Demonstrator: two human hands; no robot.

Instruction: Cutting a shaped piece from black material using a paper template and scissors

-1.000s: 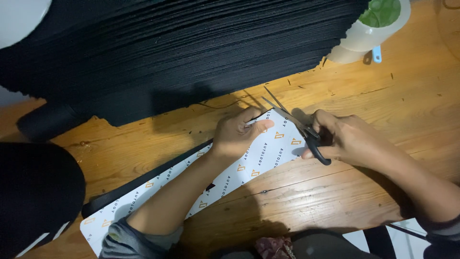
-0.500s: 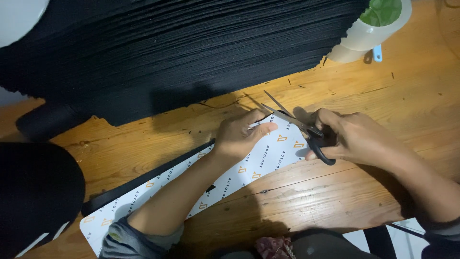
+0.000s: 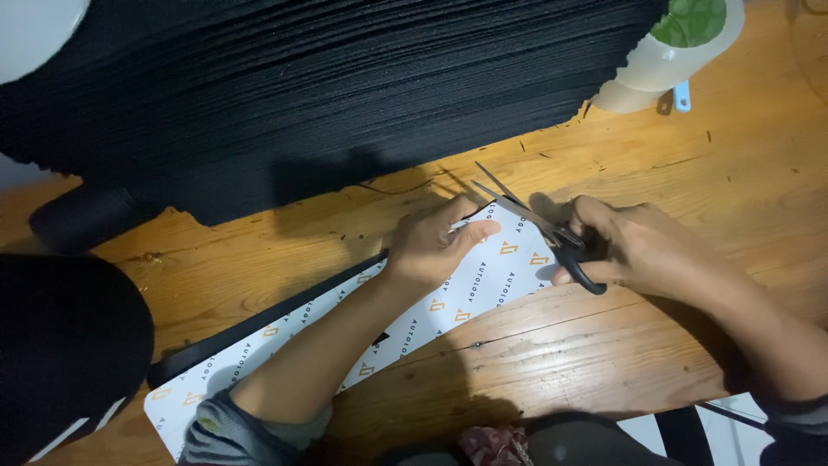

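Note:
A long white strip (image 3: 483, 289) printed with small orange marks lies slantwise on the wooden table (image 3: 604, 362), over a narrow black strip (image 3: 259, 324). My left hand (image 3: 435, 246) presses down on the white strip near its upper right end, thumb pointing right. My right hand (image 3: 642, 246) grips black-handled scissors (image 3: 539, 229). Their blades are parted and point up-left, at the strip's end, just right of my left thumb.
A big stack of black fabric sheets (image 3: 328, 86) fills the back of the table. A dark roll (image 3: 78, 216) lies at the left. A black mass (image 3: 60, 354) covers the near left. A white cup-like thing with a green top (image 3: 673, 43) stands at the back right.
The scissor blades have opened a little and shifted slightly right along the strip's end. My left hand stays pressed on the strip.

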